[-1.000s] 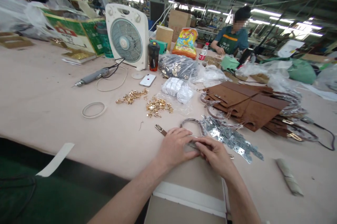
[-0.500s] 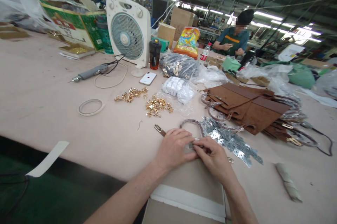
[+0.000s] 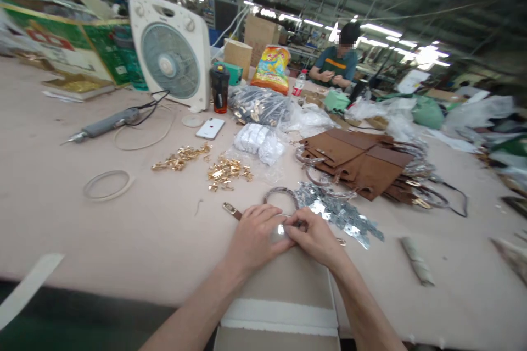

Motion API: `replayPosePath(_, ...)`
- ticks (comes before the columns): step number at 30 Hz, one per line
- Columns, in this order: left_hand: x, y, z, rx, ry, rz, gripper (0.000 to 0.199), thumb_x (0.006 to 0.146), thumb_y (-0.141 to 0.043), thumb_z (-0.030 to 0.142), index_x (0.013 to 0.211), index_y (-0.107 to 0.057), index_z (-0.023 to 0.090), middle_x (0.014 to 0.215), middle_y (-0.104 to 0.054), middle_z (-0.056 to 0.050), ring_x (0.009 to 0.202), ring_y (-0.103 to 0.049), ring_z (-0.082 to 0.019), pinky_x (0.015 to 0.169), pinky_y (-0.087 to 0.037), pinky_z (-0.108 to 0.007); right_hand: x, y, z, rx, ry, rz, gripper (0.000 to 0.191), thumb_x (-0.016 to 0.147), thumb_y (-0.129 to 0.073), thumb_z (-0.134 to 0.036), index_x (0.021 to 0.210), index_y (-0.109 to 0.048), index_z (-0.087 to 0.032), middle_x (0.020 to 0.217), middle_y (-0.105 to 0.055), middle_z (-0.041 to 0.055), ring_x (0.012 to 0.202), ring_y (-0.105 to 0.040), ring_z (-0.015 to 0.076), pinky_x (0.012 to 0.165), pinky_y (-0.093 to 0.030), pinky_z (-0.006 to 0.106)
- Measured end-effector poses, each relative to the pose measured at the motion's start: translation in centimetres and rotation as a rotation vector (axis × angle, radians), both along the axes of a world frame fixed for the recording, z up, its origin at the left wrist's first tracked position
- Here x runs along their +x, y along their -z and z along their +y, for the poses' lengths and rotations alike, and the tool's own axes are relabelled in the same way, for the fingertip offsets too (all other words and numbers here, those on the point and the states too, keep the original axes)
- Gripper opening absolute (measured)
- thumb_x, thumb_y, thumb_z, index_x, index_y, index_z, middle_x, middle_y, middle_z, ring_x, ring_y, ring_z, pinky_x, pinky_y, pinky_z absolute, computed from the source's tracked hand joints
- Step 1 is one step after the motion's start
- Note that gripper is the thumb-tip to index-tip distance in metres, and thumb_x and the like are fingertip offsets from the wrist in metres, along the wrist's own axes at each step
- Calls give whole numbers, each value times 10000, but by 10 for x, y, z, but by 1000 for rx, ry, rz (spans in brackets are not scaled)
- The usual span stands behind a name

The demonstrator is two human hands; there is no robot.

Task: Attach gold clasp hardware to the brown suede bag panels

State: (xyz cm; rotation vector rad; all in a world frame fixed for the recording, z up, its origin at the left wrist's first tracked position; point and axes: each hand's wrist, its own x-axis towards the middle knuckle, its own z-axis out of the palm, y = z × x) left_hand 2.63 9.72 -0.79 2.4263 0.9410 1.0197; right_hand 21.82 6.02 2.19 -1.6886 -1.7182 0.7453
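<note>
In front of me lies a flat taupe handbag piece (image 3: 286, 279). A plastic-wrapped handle (image 3: 284, 193) shows past its top edge. From its left side sticks out a brown strap (image 3: 231, 210) with a gold plate on the end. My left hand (image 3: 255, 235) grips the top edge, fingers over it and thumb toward the right. Right against it, my right hand (image 3: 315, 233) is closed in a pinch; what its fingertips hold is hidden. Between the hands a shiny patch (image 3: 280, 230) catches light. Beyond the right hand spreads a pile of silver metal plates (image 3: 341, 211).
Gold fittings (image 3: 228, 172) lie in heaps ahead, near a phone (image 3: 210, 128) and a wrapped bundle (image 3: 259, 142). Brown bag pieces (image 3: 358, 161) are stacked at right. To the left are an electric screwdriver (image 3: 109, 124), a tape roll (image 3: 107, 185) and a fan (image 3: 171, 60). A co-worker (image 3: 335, 62) sits beyond.
The view has turned to the right, so the table's things appear further left. Both hands stay together at the bag's top edge, with the shiny patch between them showing brighter.
</note>
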Motion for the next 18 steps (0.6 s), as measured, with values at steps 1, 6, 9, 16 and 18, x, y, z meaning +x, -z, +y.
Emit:
replayPosePath(1,0,1,0,15,-5,13,390,861,-841,414,1207,-714,288,1286,-726,-19,1230,-641,-272,1094,-470,-474,-2,-2,-3,25,7,18,74,842,-699,-180,821,-759,-219,858,-663,11,869,-617,199,798,-435,316)
replayPosePath(6,5,19,15,143,14,45,395,938,-718,529,1262,-705,303,1308,-718,-40,1215,-648,-321,1052,-503,-517,10,-13,-18,191,57,230,154,895,-739,-277,1037,-794,-256,976,-687,16,877,-629,181,790,-479,293)
replayPosePath(9,7,28,22,193,19,46,467,944,-657,631,1264,-713,296,1315,-717,-55,1210,-652,-341,1041,-518,-535,44,-11,-37,325,312,399,261,946,-694,-452,1069,-763,-233,940,-665,22,723,-586,158,650,-477,274)
replayPosePath(16,4,28,19,208,-13,65,518,932,-631,685,1272,-716,302,1312,-724,-46,1221,-653,-346,1054,-529,-545,172,29,-83,451,940,203,516,993,-526,-616,1136,-710,-155,766,-629,19,651,-558,184,594,-472,289)
replayPosePath(18,5,30,20,208,-14,73,526,922,-646,685,1283,-710,308,1318,-721,-39,1221,-656,-350,1054,-529,-546,197,38,-88,428,955,112,524,992,-501,-601,1164,-714,-154,819,-667,47,711,-609,216,649,-518,326)
